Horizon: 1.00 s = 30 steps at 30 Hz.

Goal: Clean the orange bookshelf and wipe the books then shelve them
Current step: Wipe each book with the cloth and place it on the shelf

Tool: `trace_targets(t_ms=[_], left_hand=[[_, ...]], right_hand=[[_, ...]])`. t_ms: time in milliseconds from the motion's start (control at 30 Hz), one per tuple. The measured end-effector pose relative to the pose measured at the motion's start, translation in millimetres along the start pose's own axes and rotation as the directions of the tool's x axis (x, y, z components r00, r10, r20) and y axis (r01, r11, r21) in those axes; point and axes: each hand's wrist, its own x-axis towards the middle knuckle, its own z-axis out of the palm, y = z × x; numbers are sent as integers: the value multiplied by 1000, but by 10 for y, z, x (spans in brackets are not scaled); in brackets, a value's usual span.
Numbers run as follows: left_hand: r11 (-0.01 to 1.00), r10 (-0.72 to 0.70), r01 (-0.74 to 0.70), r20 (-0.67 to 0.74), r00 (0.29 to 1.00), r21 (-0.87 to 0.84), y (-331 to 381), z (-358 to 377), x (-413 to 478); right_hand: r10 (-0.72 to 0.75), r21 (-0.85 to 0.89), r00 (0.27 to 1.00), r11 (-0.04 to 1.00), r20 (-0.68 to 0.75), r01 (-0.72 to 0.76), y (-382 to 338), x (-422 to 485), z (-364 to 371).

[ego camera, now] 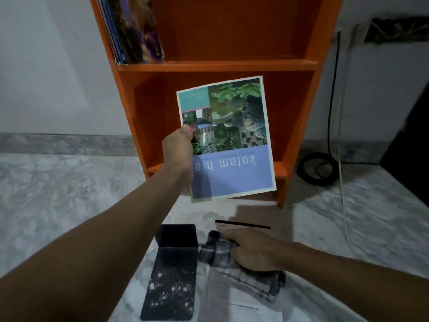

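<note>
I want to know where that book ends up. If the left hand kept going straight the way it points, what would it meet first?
Probably the orange bookshelf: the left hand holds the upside-down book toward its empty lower compartment. Depth is unclear.

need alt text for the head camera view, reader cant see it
A person's left hand holds a book with a garden-photo cover, upside down, in front of an orange bookshelf. The right hand rests on a checked cloth lying over an open book on the marble floor. A few books already lean on the upper shelf.
</note>
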Motion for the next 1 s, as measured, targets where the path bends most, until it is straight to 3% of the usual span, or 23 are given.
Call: trace_targets(t_ms=[100, 233, 367, 467, 500, 567, 633, 700, 767, 900, 967, 1000], left_hand=[[999, -40, 40, -6, 999, -2, -144, 22, 37], [998, -66, 66, -24, 998, 10, -252, 48, 83], [996, -85, 84, -52, 995, -17, -292, 41, 147], [995, -95, 91, -92, 991, -48, -291, 45, 143], [994, -97, 92, -99, 990, -60, -271, 47, 134], [992, -110, 103, -102, 989, -74, -264, 27, 136], [980, -168, 156, -95, 981, -123, -258, -29, 121], [955, -225, 217, -19, 974, -202, -263, -97, 184], [943, -255, 263, 65, 965, -205, -219, -170, 184], [968, -253, 250, 118, 960, 36, -177, -405, 62], [958, -227, 220, 18, 974, 182, -152, -510, 52], [930, -181, 207, -110, 977, 303, -76, -571, 20]], right_hand=[[159, -57, 985, 986, 66, -155, 233, -13, 288], [183, -143, 968, 977, 171, -159, 509, -5, 532], [138, -77, 990, 988, 4, -137, 611, 49, 395], [140, 255, 965, 964, -222, -81, 431, 23, 142], [179, 443, 943, 896, -279, -39, 327, 17, 18], [270, 765, 913, 640, -306, 67, 133, 51, -223], [359, 926, 894, 354, -268, 135, -14, 137, -422], [451, 956, 844, 184, -290, 231, -110, 199, -599], [517, 926, 768, 233, -378, 298, -197, 200, -821], [431, 758, 673, 573, -601, 311, -444, 75, -1328], [335, 601, 622, 749, -707, 280, -566, 14, -1545], [267, 495, 606, 834, -749, 244, -647, -28, -1643]])
